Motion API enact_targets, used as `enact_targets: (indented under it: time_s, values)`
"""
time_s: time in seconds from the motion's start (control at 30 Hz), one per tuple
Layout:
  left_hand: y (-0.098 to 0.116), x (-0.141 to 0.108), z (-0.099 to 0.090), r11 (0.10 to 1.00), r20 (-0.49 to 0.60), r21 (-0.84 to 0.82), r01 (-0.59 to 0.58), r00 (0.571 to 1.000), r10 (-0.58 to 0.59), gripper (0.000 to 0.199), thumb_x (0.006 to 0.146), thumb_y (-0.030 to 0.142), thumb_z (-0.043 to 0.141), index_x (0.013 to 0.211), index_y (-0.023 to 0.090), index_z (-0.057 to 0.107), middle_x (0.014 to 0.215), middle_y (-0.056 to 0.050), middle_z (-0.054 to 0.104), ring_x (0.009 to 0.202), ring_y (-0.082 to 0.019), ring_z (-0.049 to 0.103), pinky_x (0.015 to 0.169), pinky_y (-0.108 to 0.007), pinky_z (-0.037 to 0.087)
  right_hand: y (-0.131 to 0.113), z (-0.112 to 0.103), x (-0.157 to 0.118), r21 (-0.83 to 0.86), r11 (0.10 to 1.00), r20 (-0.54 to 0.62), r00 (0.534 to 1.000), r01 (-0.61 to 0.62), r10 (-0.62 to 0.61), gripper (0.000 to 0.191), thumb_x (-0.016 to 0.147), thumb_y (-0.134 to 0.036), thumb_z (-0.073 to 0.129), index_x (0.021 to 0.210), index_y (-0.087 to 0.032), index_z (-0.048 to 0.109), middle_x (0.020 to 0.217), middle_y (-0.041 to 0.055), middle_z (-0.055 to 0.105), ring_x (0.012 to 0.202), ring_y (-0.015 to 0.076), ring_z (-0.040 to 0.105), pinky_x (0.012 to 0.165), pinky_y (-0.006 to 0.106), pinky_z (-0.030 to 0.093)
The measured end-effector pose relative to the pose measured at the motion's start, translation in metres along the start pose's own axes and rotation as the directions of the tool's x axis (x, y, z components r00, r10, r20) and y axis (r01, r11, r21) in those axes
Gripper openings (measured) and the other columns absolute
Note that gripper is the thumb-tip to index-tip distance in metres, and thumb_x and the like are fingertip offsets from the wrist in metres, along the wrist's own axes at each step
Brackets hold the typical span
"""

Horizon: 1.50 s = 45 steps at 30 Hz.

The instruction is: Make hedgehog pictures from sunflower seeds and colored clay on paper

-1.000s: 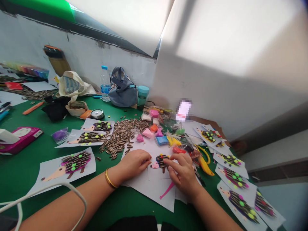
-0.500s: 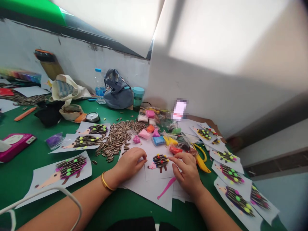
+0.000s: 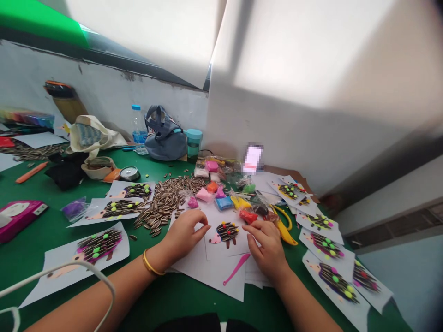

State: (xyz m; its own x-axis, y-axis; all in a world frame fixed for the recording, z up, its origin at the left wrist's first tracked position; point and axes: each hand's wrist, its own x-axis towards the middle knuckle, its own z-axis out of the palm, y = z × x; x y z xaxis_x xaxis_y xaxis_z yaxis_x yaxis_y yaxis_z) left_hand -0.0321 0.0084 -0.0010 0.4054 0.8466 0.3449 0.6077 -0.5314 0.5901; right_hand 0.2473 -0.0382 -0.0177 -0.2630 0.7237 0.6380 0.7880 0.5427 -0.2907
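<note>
A small clay-and-seed hedgehog (image 3: 227,232) with red and yellow dots lies on white paper between my hands. Left of it, my left hand (image 3: 188,233) rests on the paper, thumb and index fingertip close together; anything between them is too small to make out. My right hand (image 3: 266,242) is at the right of the hedgehog, its fingers apart and the index finger reaching toward it. A pink modelling tool (image 3: 236,269) lies on the paper below. Behind are a pile of striped seeds (image 3: 166,200) and bags of coloured clay, among them a blue one (image 3: 224,203).
Finished-looking hedgehog sheets lie at left (image 3: 100,249) and right (image 3: 334,286). A white cable (image 3: 100,276) crosses the lower left. Along the wall stand a bottle (image 3: 139,131), a blue bag (image 3: 165,140), a cup (image 3: 194,143) and a phone (image 3: 253,158).
The whole view has shifted slightly. My right index finger has drawn back a little from the hedgehog's right edge. The left hand stays beside the paper figure.
</note>
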Motion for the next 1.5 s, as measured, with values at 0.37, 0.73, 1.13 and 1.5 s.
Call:
enact_targets:
  time_s: [0.37,0.73,1.13,1.5]
  values:
    - [0.029,0.031,-0.012,0.993,0.023,-0.088,0.084,0.996,-0.082,0.006,0.083,0.022,0.058,0.081,0.021,0.063,0.083,0.000,0.067,0.077,-0.017,0.061,0.069,-0.029,0.046,0.006,0.007,0.000,0.016,0.999,0.016,0.999,-0.046,0.046,0.024,0.093,-0.020,0.051,0.105,-0.023,0.071,0.098,0.0066,0.063,0.094,0.0224,0.057,0.083,0.040,0.041]
    - [-0.005,0.030,0.013,0.939,-0.018,-0.290,0.183,0.980,-0.197,0.009,0.080,0.030,0.061,0.083,0.022,0.062,0.082,0.000,0.068,0.079,-0.018,0.064,0.074,-0.031,0.051,0.007,0.010,0.002,0.010,0.995,0.058,0.993,-0.100,0.100,0.023,0.092,-0.021,0.052,0.104,-0.024,0.072,0.096,0.0057,0.064,0.092,0.0222,0.057,0.080,0.039,0.039]
    - [-0.015,0.029,0.001,0.997,-0.074,0.020,0.069,0.995,-0.067,0.035,0.095,0.042,0.044,0.068,0.021,0.055,0.071,-0.001,0.059,0.069,-0.018,0.054,0.064,-0.030,0.041,0.008,0.014,0.002,-0.006,0.995,0.025,0.995,-0.098,0.098,0.022,0.093,-0.021,0.052,0.100,-0.024,0.073,0.094,0.0055,0.065,0.091,0.0214,0.057,0.080,0.038,0.040]
    - [-0.021,0.030,-0.001,0.968,-0.006,0.249,0.023,1.000,-0.022,0.020,0.094,0.027,0.047,0.091,0.022,0.066,0.093,-0.004,0.069,0.088,-0.021,0.061,0.078,-0.033,0.040,0.007,0.016,0.002,-0.015,0.995,0.031,0.994,-0.101,0.101,0.022,0.093,-0.020,0.052,0.098,-0.024,0.073,0.094,0.0052,0.066,0.090,0.0212,0.058,0.078,0.038,0.038]
